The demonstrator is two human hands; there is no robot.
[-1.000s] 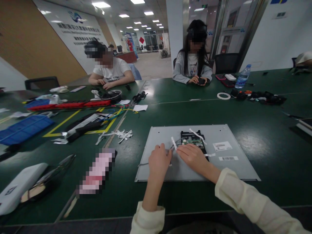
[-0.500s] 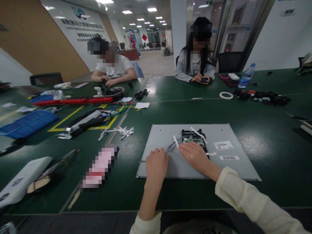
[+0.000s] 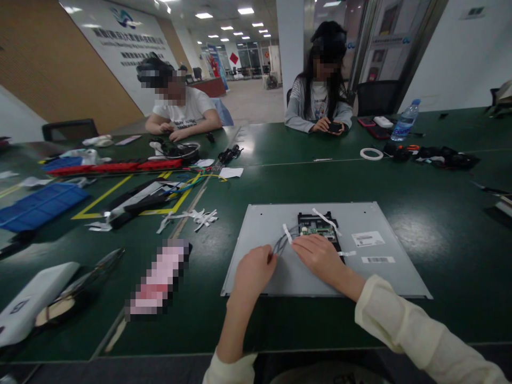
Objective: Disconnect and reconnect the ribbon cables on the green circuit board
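A flat grey metal panel (image 3: 256, 224) lies on the green table before me. A black-framed circuit board (image 3: 320, 229) sits on it, with strips of white tape (image 3: 327, 221) across its edges. Thin grey cables (image 3: 281, 241) run leftward from the board to my left hand (image 3: 256, 269), whose fingers are closed around them. My right hand (image 3: 318, 260) rests over the board's lower part, fingers together and bent down beside the cables and another tape strip (image 3: 287, 234). Its thumb, and whatever lies under its fingertips, are hidden.
Left of the panel lie a phone (image 3: 160, 280), tape scraps (image 3: 202, 217), a white device (image 3: 36, 301) and a blue tray (image 3: 44, 205). Across the table sit two people, near a tape roll (image 3: 371, 154) and a water bottle (image 3: 406, 121) at the right.
My left hand has turned, its fingers now pointing more to the right along the cables. The cable end that stuck out left of it is out of sight. My right hand stays nearly still.
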